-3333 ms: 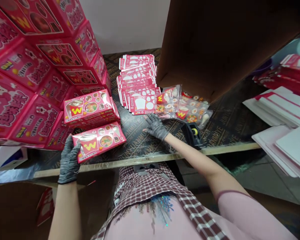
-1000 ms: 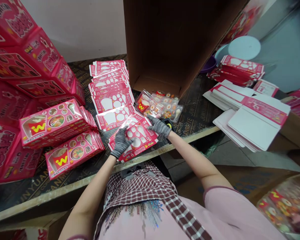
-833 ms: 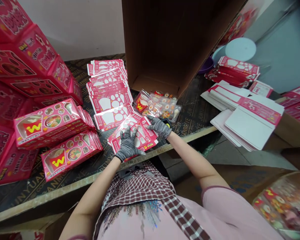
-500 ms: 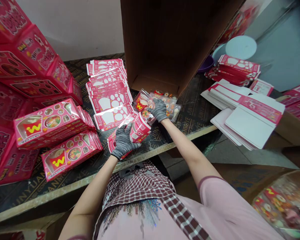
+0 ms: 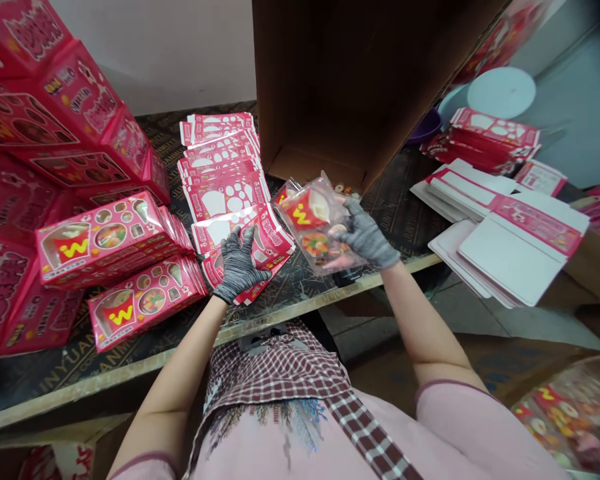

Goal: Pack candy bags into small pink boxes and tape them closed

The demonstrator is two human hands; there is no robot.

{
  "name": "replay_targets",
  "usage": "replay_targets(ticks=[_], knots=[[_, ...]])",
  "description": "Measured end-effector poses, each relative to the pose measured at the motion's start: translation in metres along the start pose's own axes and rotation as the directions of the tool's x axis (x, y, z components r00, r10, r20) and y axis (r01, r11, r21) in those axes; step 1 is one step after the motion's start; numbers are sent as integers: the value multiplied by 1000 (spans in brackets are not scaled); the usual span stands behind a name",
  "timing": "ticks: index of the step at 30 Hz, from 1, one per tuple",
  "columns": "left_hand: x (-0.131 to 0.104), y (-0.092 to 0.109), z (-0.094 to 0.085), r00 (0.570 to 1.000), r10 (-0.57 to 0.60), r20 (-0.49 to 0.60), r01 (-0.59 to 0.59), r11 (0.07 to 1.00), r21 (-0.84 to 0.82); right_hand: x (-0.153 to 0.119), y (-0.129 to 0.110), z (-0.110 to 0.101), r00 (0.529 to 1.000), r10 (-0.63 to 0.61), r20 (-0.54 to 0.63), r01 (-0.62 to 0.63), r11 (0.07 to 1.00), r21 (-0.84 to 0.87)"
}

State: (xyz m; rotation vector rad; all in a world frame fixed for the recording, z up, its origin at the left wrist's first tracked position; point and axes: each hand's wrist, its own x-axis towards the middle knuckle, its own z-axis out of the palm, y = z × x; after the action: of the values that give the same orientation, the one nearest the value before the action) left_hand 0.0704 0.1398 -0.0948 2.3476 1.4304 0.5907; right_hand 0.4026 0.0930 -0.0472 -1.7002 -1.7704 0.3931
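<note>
My left hand, in a grey striped glove, lies with its fingers spread on a pink folded carton near the table's front edge. A clear bag of candy with a red and yellow fries print is gripped at its right side by my gloved right hand, slightly above the table. Behind my left hand, flat pink cartons with cut-out windows lie in an overlapping stack. Part of another candy packet shows behind the held bag.
Filled pink boxes are stacked at the left. A large open brown carton stands behind my right hand. White and pink card sheets overhang the table edge at the right. More candy bags sit low at the right.
My right hand has lifted a candy bag off the packets and moved right and towards me. My left hand has flattened onto the pink carton, which was bent upward before.
</note>
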Motion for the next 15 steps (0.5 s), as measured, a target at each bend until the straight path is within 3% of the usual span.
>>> replay_targets(ticks=[3, 6, 9, 12, 13, 15], knots=[[5, 9, -6, 999, 21, 37, -26, 990, 136, -43, -12, -20, 988, -57, 144, 32, 985, 167], [5, 13, -7, 970, 221, 97, -237, 948, 215, -67, -14, -12, 926, -87, 368, -17, 962, 271], [-2, 15, -2, 884, 448, 131, -467, 855, 226, -71, -9, 5, 810, -171, 561, -98, 903, 418], [-12, 18, 6, 770, 626, 128, -637, 736, 232, -63, -3, 16, 690, -270, 672, -264, 771, 580], [-15, 19, 7, 736, 664, 131, -674, 700, 236, -60, -1, 16, 674, -283, 682, -314, 726, 612], [-18, 19, 6, 708, 689, 153, -703, 668, 243, -55, 5, 10, 702, -249, 667, -355, 690, 631]])
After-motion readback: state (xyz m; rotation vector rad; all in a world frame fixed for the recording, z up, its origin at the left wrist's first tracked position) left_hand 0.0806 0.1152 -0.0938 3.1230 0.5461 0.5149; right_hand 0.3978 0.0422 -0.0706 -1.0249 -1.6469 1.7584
